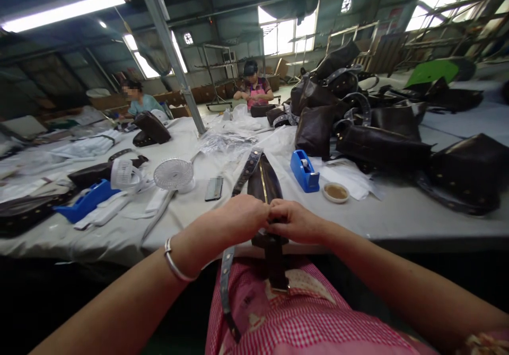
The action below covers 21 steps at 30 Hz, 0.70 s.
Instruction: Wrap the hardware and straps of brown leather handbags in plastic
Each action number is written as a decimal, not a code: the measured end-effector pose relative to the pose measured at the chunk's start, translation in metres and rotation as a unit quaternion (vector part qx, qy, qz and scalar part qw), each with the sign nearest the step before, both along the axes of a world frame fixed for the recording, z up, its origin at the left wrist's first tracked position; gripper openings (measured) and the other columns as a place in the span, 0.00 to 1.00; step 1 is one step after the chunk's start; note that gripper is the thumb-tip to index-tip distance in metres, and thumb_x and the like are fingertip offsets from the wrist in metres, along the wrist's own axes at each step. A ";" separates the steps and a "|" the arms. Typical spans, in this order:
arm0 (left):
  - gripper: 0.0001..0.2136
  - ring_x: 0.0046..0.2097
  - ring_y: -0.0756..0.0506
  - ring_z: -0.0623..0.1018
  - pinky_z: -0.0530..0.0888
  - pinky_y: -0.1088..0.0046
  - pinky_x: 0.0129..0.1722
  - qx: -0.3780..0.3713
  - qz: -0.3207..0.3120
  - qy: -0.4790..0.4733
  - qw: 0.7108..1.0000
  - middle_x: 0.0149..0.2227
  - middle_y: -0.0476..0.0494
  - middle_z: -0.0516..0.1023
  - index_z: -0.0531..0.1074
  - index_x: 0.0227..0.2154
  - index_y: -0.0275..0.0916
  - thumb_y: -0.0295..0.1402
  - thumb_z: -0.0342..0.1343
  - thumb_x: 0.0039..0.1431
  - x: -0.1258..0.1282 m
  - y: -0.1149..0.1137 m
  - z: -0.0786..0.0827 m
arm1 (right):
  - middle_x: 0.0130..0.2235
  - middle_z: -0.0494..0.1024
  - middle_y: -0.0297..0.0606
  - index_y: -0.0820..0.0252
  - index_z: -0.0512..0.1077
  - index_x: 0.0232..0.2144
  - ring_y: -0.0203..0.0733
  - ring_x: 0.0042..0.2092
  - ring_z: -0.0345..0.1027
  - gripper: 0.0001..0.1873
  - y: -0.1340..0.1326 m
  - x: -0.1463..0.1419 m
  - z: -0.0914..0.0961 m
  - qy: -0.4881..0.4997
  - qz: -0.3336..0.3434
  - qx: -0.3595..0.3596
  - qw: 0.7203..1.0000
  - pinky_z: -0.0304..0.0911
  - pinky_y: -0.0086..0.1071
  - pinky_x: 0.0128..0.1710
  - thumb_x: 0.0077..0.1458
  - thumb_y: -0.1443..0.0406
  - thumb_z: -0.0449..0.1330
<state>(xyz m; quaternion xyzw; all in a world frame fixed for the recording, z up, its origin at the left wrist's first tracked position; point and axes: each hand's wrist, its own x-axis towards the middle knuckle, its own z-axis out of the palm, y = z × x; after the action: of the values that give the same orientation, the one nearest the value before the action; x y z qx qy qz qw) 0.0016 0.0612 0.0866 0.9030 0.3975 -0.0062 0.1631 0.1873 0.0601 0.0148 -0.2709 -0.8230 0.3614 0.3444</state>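
Head view: bag (272, 181), brown-filled dish (336, 201).

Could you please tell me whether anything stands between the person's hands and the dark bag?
Nothing visible does: the left hand and right hand meet right over the dark bag. The studded strap runs along its left side.

A bag workshop, by the look of it: dark bags (382, 141) are heaped along the right part of the white-covered tabletop (358, 219), another bag (274, 182) lies at its near edge, two people (258, 96) are at its far side, with tube lights (63, 11) overhead and metal racks (221, 66) behind.
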 end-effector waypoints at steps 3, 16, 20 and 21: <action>0.08 0.23 0.48 0.68 0.66 0.73 0.29 -0.085 0.014 -0.010 0.996 0.20 0.50 0.72 0.73 0.19 0.41 0.30 0.61 0.52 -0.001 0.013 0.006 | 0.30 0.74 0.34 0.58 0.80 0.28 0.37 0.33 0.68 0.05 0.001 0.005 -0.007 0.015 -0.031 -0.044 0.998 0.63 0.30 0.33 0.55 0.64 0.65; 0.19 0.16 0.53 0.55 0.53 0.74 0.16 -0.393 0.181 -0.138 0.891 0.13 0.57 0.57 0.63 0.18 0.42 0.51 0.55 0.52 -0.007 0.023 -0.026 | 0.36 0.74 0.43 0.59 0.74 0.39 0.48 0.38 0.66 0.13 -0.043 0.001 0.008 -0.068 -0.169 0.193 0.964 0.61 0.39 0.37 0.55 0.58 0.66; 0.19 0.15 0.53 0.56 0.52 0.75 0.15 -0.412 0.208 -0.172 0.870 0.13 0.58 0.55 0.58 0.16 0.43 0.48 0.56 0.50 -0.003 0.018 -0.028 | 0.35 0.74 0.45 0.61 0.73 0.33 0.47 0.37 0.65 0.05 -0.045 -0.013 0.008 -0.177 -0.184 0.276 0.927 0.59 0.40 0.37 0.59 0.64 0.61; 0.19 0.15 0.53 0.56 0.52 0.75 0.15 -0.411 0.210 -0.178 0.869 0.13 0.58 0.55 0.57 0.16 0.43 0.48 0.55 0.50 -0.003 0.017 -0.027 | 0.33 0.74 0.44 0.60 0.73 0.31 0.46 0.35 0.64 0.07 -0.044 -0.014 0.007 -0.190 -0.184 0.295 0.918 0.58 0.39 0.36 0.61 0.67 0.58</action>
<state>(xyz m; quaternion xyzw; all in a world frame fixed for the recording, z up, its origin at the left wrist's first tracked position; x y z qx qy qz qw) -0.0014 0.0781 0.0592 0.6353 0.5038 0.0263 0.5847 0.1728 0.0159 0.0216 -0.3671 -0.8779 -0.0253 0.3064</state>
